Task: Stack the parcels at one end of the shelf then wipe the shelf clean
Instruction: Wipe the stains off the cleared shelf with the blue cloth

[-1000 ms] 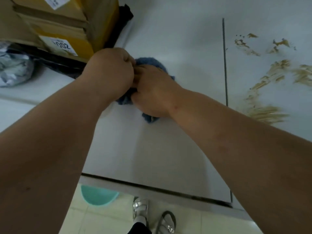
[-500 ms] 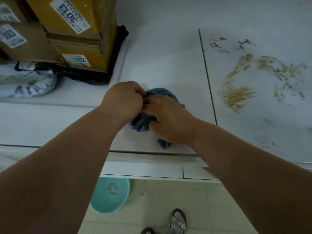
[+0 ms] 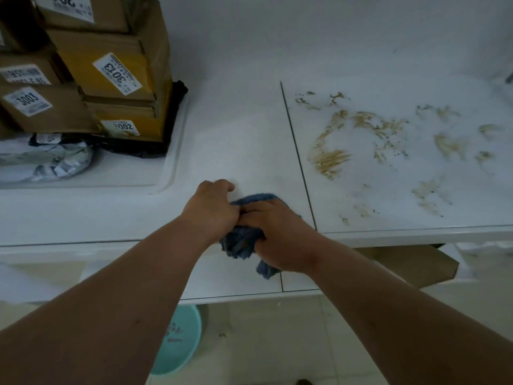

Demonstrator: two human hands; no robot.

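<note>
— The boxes (image 3: 111,79)?
— Matt brown cardboard with white paper labels (image 3: 118,74). Below them a crinkled, shiny plastic bag (image 3: 47,159).
— The shelf (image 3: 236,129)?
— Smooth and white with a dull sheen, streaked on the right with gritty brown smears (image 3: 361,140).
— The cloth (image 3: 244,240)?
— Blue, nubbly, like terry. The basin (image 3: 180,337) on the tiled floor looks like smooth teal plastic

The crumpled blue cloth (image 3: 242,240) is mostly hidden under the left hand (image 3: 213,209) and right hand (image 3: 277,240) clutching it. Left of that grip, the stacked brown cardboard parcels (image 3: 111,73) run off the frame, small label print unreadable. Below, the arms partly cover a teal round basin (image 3: 180,337).
</note>
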